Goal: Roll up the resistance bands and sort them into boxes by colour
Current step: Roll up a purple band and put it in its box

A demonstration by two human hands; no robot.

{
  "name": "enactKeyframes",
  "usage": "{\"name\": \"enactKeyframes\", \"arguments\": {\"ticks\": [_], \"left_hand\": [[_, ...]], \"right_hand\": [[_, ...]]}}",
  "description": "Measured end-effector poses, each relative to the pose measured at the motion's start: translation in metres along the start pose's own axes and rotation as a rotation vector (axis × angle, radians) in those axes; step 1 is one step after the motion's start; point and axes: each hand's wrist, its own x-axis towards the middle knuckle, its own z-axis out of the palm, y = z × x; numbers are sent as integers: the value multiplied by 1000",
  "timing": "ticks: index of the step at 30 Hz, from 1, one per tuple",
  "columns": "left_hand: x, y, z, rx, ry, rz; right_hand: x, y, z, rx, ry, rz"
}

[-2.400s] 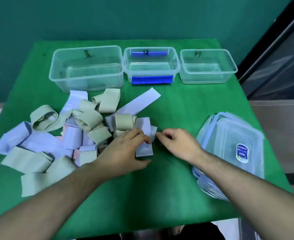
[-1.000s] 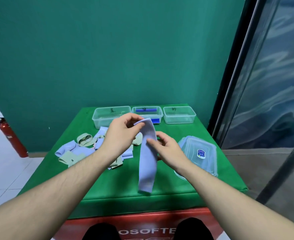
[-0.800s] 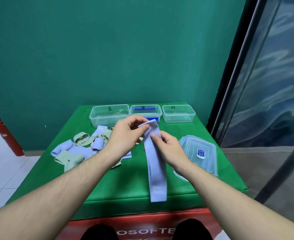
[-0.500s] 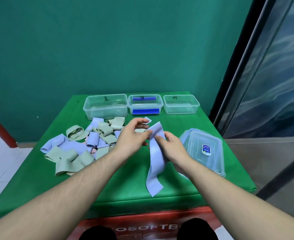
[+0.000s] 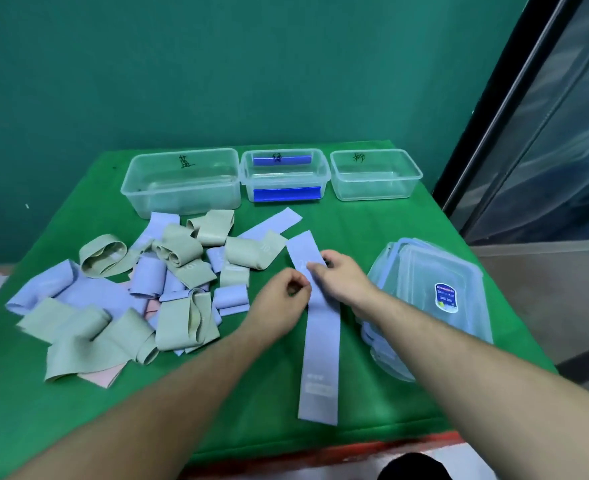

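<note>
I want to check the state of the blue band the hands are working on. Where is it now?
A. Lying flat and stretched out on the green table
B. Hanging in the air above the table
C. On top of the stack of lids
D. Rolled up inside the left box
A: the blue band lies flat and unrolled on the green table, with the left hand and right hand at its far part.

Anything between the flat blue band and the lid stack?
Only the right hand and forearm, across bare green cloth; head view. Band, lids.
</note>
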Motion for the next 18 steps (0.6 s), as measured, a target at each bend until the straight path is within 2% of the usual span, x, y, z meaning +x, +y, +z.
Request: {"name": "enactKeyframes", "arguments": {"ticks": [5, 10, 18], "left_hand": [[20, -22, 5, 228, -2, 147], [24, -41, 4, 438, -26, 245], [-15, -48, 14, 513, -54, 467]], "right_hand": [[32, -1, -6, 45, 7, 56], [59, 3, -6, -190, 89, 35], [42, 9, -14, -248, 83, 142]]}}
